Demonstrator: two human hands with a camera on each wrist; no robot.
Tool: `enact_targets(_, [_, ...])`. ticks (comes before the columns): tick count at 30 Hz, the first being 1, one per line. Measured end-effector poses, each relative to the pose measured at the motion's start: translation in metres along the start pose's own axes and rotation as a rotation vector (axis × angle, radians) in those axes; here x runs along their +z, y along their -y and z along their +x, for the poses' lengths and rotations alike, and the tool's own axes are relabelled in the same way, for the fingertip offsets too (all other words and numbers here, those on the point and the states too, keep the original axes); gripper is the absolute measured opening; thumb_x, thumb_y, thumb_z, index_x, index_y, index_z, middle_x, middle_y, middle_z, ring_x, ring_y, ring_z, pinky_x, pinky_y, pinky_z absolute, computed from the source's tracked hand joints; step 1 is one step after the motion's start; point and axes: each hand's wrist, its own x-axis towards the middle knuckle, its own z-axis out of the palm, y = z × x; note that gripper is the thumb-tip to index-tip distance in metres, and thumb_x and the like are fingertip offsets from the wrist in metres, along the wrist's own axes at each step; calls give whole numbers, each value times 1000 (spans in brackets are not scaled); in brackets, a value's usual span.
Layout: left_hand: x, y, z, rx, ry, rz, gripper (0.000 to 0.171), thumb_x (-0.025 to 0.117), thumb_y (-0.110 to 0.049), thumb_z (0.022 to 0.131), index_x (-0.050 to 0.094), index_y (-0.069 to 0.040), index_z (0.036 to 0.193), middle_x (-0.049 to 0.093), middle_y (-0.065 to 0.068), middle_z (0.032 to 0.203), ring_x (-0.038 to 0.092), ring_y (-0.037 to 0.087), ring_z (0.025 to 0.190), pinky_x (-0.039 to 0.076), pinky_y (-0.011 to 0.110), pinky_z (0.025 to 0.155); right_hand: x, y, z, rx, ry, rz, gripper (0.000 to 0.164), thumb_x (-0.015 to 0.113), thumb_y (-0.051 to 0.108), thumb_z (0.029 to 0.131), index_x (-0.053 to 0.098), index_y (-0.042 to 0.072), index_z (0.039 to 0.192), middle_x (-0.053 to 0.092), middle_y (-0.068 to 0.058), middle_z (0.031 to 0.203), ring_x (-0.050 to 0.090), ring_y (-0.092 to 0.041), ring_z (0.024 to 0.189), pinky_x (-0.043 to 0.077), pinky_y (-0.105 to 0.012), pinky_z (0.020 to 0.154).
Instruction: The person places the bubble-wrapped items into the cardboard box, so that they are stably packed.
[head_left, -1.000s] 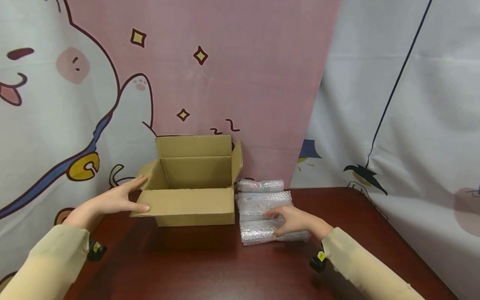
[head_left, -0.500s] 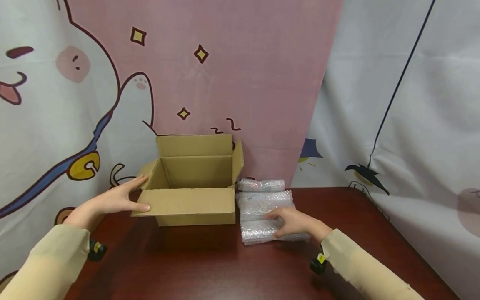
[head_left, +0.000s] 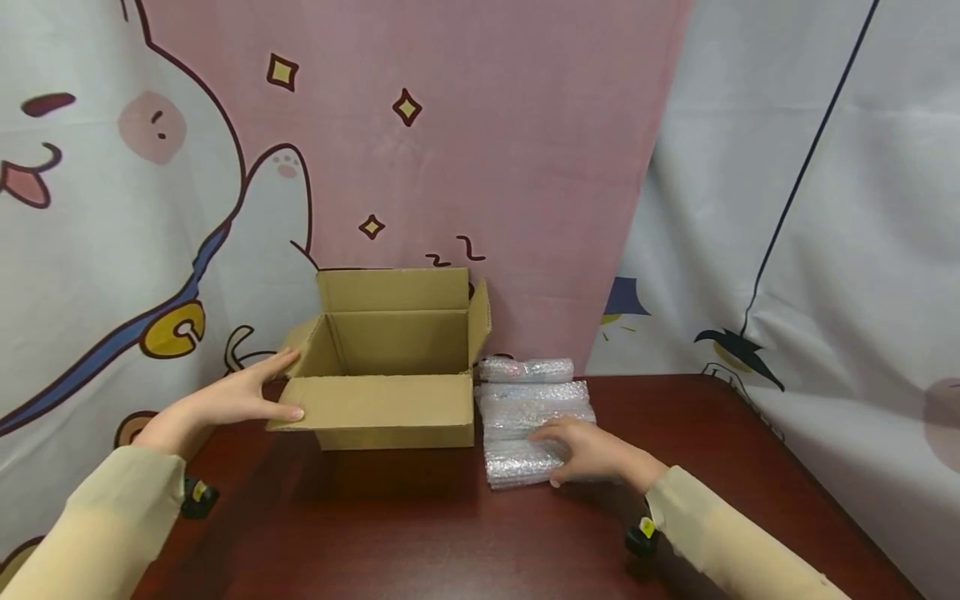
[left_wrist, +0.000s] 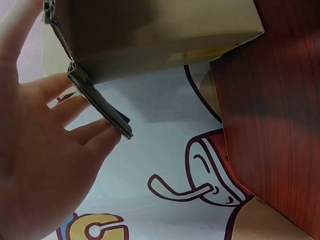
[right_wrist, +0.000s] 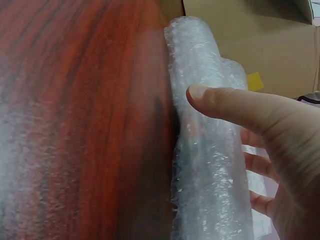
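Note:
An open cardboard box (head_left: pixel 390 437) stands toward the back of the table, flaps spread. My left hand (head_left: pixel 228 404) rests at its left corner, thumb on the front flap (head_left: pixel 382 400). In the left wrist view the fingers (left_wrist: pixel 95 132) lie fairly straight against the outside of the side flap (left_wrist: pixel 97 100). To the box's right lie several bubble-wrapped rolls, side by side. My right hand (head_left: pixel 592 450) grips the nearest bubble-wrapped roll (right_wrist: pixel 210 165), thumb over its near side and fingers behind it. What is inside the wrap is hard to make out.
Another bubble-wrapped roll (head_left: pixel 525 370) lies farthest back, close to the curtain. A printed curtain (head_left: pixel 540 208) hangs right behind the dark red wooden table (head_left: pixel 420 533). The table's right edge runs diagonally beside a white cloth (head_left: pixel 847 292).
My right hand shifts slightly and its thumb moves a little lower at the near roll. The left hand and box keep their places, while the whole head view drifts slightly.

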Motion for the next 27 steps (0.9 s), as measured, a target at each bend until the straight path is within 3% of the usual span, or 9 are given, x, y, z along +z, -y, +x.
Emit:
enact_targets(12, [1,1,1,-2,5,17,102,78,-34,80,18,5,152,14,34,153,13,54,138,22,70,101,8,-2,-5,-43,-61,-103,73,88,30,64,61,15,131,58,-7,130,53,-29,119,44,-48,96])
enact_targets(27, [1,1,-1,-10,2,20,101,78,-35,80,19,5,152,14,34,153,13,54,138,23,70,101,13,-4,-8,-60,-94,-101,71,87,27,68,60,16,132,56,-4,132,49,-28,124,39,-51,100])
